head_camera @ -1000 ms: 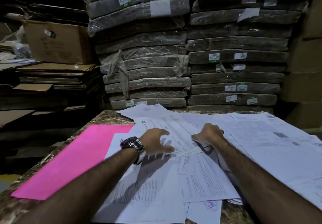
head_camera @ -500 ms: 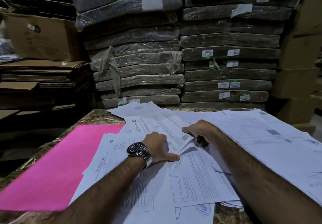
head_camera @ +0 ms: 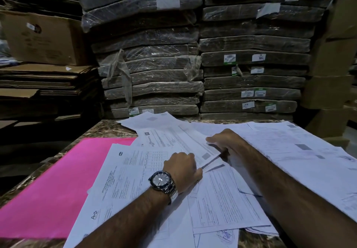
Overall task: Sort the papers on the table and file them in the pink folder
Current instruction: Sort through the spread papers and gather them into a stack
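Wrapped bundles (head_camera: 150, 64) are stacked behind the marble table (head_camera: 108, 130). White printed papers (head_camera: 222, 205) overlap across its middle and right. The pink folder (head_camera: 58, 180) lies flat and closed along the left edge, partly covered. The left hand (head_camera: 182, 170) and right hand (head_camera: 224, 141) each curl their fingers round paper edges.

Counting one pink folder (head_camera: 58, 186), one marble-patterned table (head_camera: 108, 130), two hands, a left hand (head_camera: 182, 170) and a right hand (head_camera: 225, 141), and one wristwatch (head_camera: 161, 181). Tallying papers (head_camera: 222, 199) at ten or more, overlapping too much for an exact figure. Counting two piles of plastic-wrapped bundles, a left stack (head_camera: 146, 54) and a right stack (head_camera: 255, 58), each showing ten or more, plus one cardboard box (head_camera: 44, 39) and one pile of flattened cardboard (head_camera: 44, 81).
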The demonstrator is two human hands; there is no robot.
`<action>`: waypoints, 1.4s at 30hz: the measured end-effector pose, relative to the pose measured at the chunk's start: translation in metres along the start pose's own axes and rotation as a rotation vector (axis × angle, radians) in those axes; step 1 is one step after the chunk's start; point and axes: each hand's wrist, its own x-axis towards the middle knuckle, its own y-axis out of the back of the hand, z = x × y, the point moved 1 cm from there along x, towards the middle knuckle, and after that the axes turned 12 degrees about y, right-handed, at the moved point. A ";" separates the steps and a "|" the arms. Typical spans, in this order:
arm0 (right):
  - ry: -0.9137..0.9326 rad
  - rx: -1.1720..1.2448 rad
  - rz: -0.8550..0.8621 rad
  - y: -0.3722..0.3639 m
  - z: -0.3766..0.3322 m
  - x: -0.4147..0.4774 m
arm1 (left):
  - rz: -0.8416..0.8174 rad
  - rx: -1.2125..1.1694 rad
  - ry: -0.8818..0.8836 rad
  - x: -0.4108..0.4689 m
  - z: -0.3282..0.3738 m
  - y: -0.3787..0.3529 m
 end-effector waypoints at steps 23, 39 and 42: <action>0.157 -0.090 -0.327 0.014 -0.017 0.025 | 0.035 -0.127 -0.019 0.009 -0.023 -0.012; 0.171 0.072 -0.008 0.106 0.006 -0.006 | 0.010 -0.366 0.088 0.003 -0.022 0.010; 0.173 0.127 0.011 0.116 0.011 -0.017 | -0.007 -0.477 0.191 0.006 -0.014 0.014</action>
